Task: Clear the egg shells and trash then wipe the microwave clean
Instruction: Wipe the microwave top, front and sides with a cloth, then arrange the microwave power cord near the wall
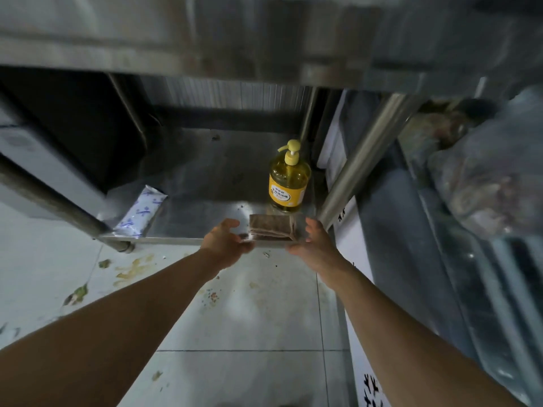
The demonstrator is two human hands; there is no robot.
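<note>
1. Both hands, left hand [224, 240] and right hand [314, 245], are held out with loose fingers, nothing gripped.
2. Between them, a folded brown cloth [271, 227] is parked on the steel shelf [188, 214] edge.
3. Just behind it, a yellow soap bottle [289, 180] is stood upright.

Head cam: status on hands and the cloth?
Left hand and right hand open, either side of the folded cloth, not gripping. Cloth on lower shelf edge. Soap bottle just behind; nothing blocking.
</note>
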